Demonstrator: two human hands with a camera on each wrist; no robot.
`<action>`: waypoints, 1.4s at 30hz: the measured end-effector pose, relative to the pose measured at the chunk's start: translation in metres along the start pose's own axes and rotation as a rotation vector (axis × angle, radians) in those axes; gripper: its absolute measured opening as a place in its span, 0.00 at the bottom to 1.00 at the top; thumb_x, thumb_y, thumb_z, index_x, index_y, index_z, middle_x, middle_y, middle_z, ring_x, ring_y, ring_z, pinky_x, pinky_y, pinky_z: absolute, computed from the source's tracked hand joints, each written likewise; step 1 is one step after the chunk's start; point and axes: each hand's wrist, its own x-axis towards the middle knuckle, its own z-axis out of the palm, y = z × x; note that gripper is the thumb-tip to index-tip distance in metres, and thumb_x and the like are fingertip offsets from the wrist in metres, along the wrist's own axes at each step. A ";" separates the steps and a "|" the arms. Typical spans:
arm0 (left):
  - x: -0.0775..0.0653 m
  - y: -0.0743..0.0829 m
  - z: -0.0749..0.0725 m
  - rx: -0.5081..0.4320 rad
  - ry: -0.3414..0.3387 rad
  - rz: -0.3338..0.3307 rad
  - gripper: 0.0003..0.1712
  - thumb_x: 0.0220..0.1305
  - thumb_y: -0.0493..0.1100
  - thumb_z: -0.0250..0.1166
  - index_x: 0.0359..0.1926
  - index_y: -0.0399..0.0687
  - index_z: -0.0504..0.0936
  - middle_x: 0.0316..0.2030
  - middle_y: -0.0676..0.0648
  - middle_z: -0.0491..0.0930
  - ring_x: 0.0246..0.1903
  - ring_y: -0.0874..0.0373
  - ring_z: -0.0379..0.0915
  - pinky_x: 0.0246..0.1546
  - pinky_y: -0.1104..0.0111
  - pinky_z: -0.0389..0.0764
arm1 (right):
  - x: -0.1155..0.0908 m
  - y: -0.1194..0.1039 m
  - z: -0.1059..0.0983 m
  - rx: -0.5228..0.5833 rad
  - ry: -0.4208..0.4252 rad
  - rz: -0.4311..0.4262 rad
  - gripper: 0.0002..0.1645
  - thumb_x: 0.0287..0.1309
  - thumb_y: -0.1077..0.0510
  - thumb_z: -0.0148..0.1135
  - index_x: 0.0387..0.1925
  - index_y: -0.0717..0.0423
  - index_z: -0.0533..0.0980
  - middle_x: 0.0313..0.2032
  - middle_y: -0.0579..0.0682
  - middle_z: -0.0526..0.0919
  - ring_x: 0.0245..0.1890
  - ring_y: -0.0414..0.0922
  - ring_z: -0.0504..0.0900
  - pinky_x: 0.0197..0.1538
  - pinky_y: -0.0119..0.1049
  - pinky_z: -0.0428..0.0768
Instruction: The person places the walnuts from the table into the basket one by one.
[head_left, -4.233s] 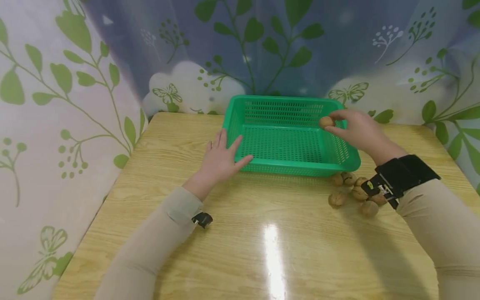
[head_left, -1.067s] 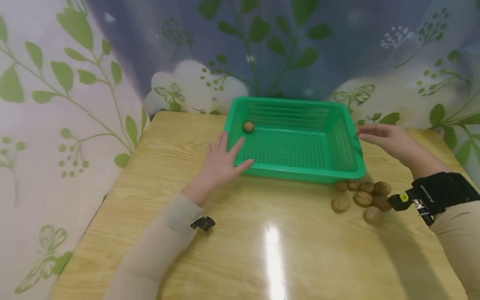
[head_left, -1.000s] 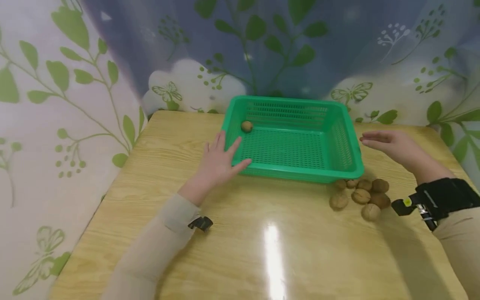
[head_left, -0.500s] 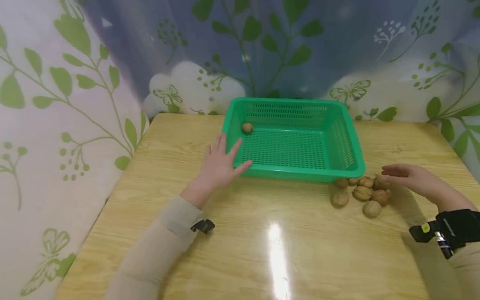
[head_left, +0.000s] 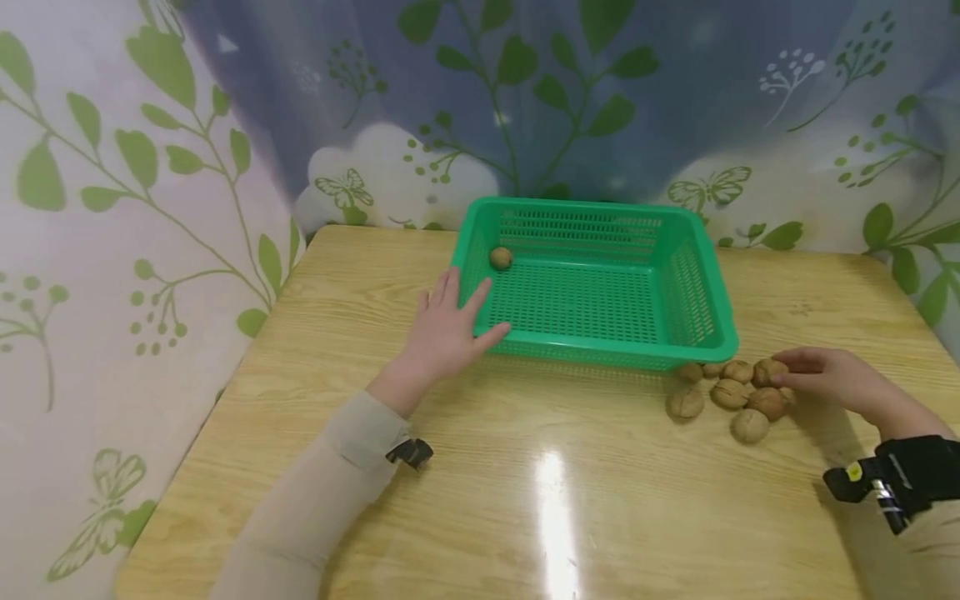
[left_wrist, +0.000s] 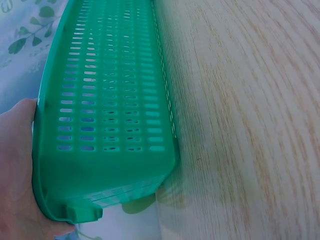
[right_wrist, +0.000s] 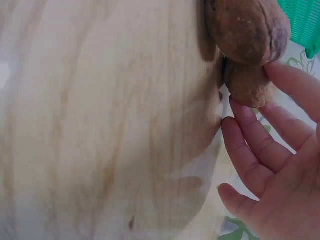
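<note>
My left hand rests with spread fingers on the left end of a green plastic basket. In the left wrist view this hand is at the rim of the basket, partly hidden behind it. One walnut lies inside, in the basket's far left corner. At the pile right of the basket, my right hand pinches a walnut between thumb and fingertips. The right wrist view shows that walnut at the fingertips, partly hidden by a nearer walnut.
Several other walnuts lie close together on the wooden table, by the basket's front right corner. A patterned cloth backdrop stands behind the table and along its left side.
A walnut held by the right hand earlier now lies in the basket. The right hand has since come back empty to the pile and taken hold of another walnut. The left hand stays put.
</note>
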 end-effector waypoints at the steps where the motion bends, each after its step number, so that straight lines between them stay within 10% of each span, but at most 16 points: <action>1: 0.000 0.000 0.000 -0.003 0.001 -0.001 0.46 0.62 0.75 0.38 0.73 0.56 0.47 0.71 0.33 0.34 0.70 0.42 0.26 0.64 0.44 0.41 | 0.000 0.000 0.000 -0.004 0.002 0.000 0.37 0.66 0.47 0.53 0.60 0.76 0.62 0.54 0.77 0.67 0.54 0.73 0.64 0.48 0.60 0.68; 35: 0.000 0.003 0.000 -0.006 -0.005 -0.028 0.47 0.61 0.75 0.36 0.74 0.57 0.46 0.71 0.34 0.33 0.70 0.44 0.25 0.65 0.46 0.39 | -0.004 -0.079 -0.034 0.198 0.306 0.059 0.50 0.58 0.33 0.52 0.69 0.62 0.54 0.61 0.71 0.62 0.60 0.66 0.59 0.54 0.64 0.61; 42: -0.001 0.005 -0.001 -0.015 -0.010 -0.030 0.46 0.62 0.75 0.37 0.74 0.58 0.45 0.71 0.34 0.33 0.70 0.44 0.25 0.65 0.46 0.39 | 0.001 -0.094 -0.041 0.248 0.295 0.013 0.45 0.57 0.34 0.55 0.68 0.56 0.59 0.55 0.46 0.68 0.56 0.49 0.65 0.57 0.58 0.62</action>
